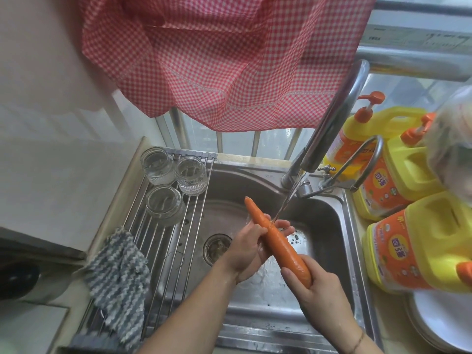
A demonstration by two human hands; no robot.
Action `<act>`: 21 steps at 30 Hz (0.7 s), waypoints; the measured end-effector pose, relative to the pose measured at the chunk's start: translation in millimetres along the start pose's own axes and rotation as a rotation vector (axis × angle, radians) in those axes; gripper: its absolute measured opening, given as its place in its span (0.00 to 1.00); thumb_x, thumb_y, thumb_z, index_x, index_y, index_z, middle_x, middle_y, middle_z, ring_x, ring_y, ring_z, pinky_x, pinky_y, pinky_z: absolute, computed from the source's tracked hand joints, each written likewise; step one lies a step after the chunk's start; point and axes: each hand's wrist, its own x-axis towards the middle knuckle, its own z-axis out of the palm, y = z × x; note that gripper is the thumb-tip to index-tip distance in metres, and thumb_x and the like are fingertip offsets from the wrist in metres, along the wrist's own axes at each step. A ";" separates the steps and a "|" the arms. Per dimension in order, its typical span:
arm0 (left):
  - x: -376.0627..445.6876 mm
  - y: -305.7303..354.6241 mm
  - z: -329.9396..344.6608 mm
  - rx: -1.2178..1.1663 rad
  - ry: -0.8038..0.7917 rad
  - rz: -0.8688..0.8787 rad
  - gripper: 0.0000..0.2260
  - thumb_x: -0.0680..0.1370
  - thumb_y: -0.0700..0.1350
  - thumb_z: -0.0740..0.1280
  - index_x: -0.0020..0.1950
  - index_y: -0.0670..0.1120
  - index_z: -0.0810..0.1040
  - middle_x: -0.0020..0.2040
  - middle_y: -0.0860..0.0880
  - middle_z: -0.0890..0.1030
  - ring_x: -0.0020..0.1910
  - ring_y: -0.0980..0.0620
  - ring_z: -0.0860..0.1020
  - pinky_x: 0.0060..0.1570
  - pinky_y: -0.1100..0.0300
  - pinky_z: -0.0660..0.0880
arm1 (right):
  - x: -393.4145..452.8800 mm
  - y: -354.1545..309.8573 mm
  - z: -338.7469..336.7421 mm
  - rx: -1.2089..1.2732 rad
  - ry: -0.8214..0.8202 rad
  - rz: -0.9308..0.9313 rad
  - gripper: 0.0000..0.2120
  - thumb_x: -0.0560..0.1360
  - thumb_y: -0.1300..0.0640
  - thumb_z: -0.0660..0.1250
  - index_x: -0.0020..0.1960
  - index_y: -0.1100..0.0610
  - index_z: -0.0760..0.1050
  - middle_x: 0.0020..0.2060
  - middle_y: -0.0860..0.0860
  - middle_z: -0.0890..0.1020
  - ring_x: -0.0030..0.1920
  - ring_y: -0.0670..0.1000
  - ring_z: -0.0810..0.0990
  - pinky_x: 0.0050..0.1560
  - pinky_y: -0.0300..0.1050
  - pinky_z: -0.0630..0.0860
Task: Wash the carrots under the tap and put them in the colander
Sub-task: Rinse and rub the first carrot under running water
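Observation:
A long orange carrot (277,242) lies slanted over the steel sink (329,221), its thin tip pointing up and left. My right hand (315,284) grips its thick lower end. My left hand (251,245) wraps around its middle from the left, fingers showing past it on the right. A thin stream of water from the tap (332,123) falls onto the carrot just above my left hand. No colander is in view.
A roll-up wire rack (163,241) covers the sink's left side, carrying three upturned glass jars (163,204) and a grey striped cloth (118,274). Yellow detergent bottles (419,241) crowd the right counter beside white plates (449,320). A red checked curtain (224,57) hangs above.

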 end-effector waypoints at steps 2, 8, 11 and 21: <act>0.4 -1.3 0.0 0.007 0.011 0.008 0.10 0.82 0.37 0.54 0.63 0.43 0.62 0.58 0.35 0.78 0.63 0.37 0.77 0.64 0.46 0.74 | 0.1 0.3 0.2 -0.022 -0.006 -0.001 0.09 0.68 0.33 0.65 0.46 0.33 0.70 0.29 0.47 0.80 0.30 0.46 0.79 0.33 0.44 0.76; 1.7 -3.8 -0.8 0.000 0.001 0.011 0.12 0.77 0.37 0.54 0.61 0.41 0.64 0.59 0.34 0.77 0.64 0.36 0.77 0.66 0.43 0.72 | 1.1 3.0 -0.6 0.013 0.006 0.007 0.09 0.68 0.35 0.67 0.46 0.34 0.73 0.30 0.47 0.81 0.31 0.47 0.79 0.35 0.47 0.77; 3.3 -5.2 -0.7 0.026 0.005 0.011 0.11 0.79 0.39 0.54 0.62 0.41 0.64 0.60 0.34 0.78 0.64 0.37 0.77 0.64 0.44 0.74 | 1.0 4.2 -1.7 0.023 0.004 0.008 0.10 0.69 0.35 0.67 0.46 0.37 0.74 0.30 0.47 0.81 0.31 0.47 0.79 0.35 0.47 0.77; 2.7 -4.4 0.2 0.034 -0.016 0.013 0.13 0.79 0.37 0.52 0.63 0.39 0.65 0.59 0.34 0.78 0.64 0.38 0.77 0.65 0.43 0.74 | 1.8 7.1 -3.9 -0.008 -0.009 -0.007 0.14 0.68 0.33 0.64 0.48 0.38 0.74 0.29 0.47 0.80 0.29 0.47 0.78 0.32 0.45 0.75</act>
